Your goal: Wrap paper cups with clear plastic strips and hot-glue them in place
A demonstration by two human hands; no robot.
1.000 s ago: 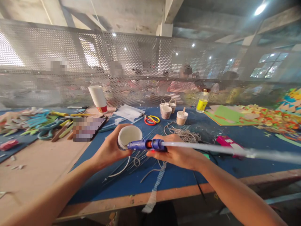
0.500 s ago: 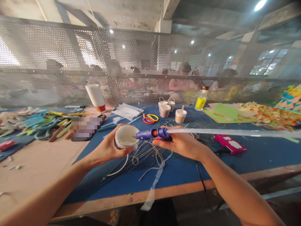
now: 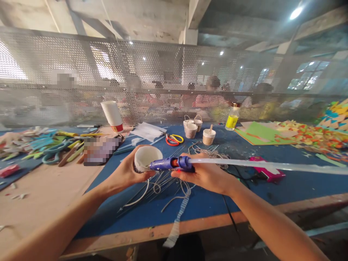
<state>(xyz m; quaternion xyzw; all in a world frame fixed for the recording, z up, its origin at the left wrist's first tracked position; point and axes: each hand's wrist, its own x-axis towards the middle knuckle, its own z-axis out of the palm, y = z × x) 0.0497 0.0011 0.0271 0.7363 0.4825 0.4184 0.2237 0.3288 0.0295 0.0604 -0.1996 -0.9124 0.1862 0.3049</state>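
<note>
A white paper cup (image 3: pixel 144 156) is gripped by my left hand (image 3: pixel 127 166), its open mouth tilted toward me. My right hand (image 3: pixel 209 174) is wrapped around a blue hot glue gun (image 3: pixel 165 164), with a long translucent glue stick (image 3: pixel 244 163) running out of its back to the right. The gun's nozzle is at the cup's near right rim; whether it touches is too small to tell. Below the cup hangs a white cord (image 3: pixel 143 195). Thin wires (image 3: pixel 160 186) and a strip of pale crinkled paper (image 3: pixel 179 214) lie beneath my hands.
Beyond my hands are red-and-yellow scissors (image 3: pixel 174 139), small cups with handles (image 3: pixel 191 129), a cup holding a stick (image 3: pixel 208 136) and a yellow-labelled bottle (image 3: pixel 232 117). A pink box (image 3: pixel 268 170) lies right. A phone (image 3: pixel 102 150) and stacked paper cups (image 3: pixel 112 116) stand left.
The glue gun and my right hand have moved left, bringing the nozzle over the cup's near rim. My left hand still holds the cup. The view has tipped slightly.
</note>
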